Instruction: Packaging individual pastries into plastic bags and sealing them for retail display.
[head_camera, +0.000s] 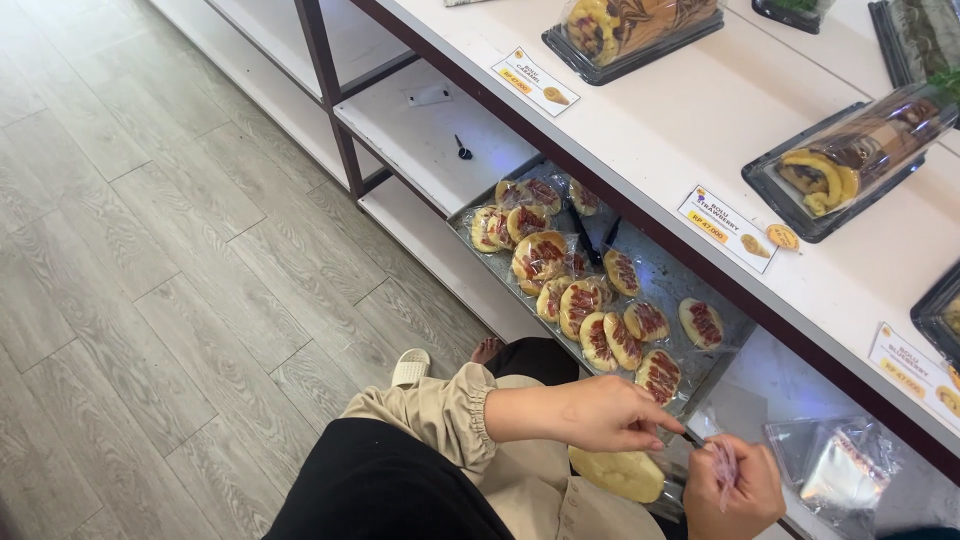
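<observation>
The left hand (600, 415) pinches a thin clear wrapper (722, 462); the right hand (730, 490) is closed on the same wrapper; a plain round bun (618, 473) lies just below them; a tray (690, 280) of wrapped buns (585, 290) sits on the shelf beyond.

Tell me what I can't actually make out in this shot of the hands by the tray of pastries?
Head view, the only one:
- What the right hand pinches: its own fingers hide it; only crinkled clear film shows.
- The left hand fingertips: contact with that film is too small to judge.
- The plain bun: partly hidden under the left hand.
- Boxed rolls: film glare blurs them.
- The plastic bags: contents unreadable, shelf shades them.
</observation>
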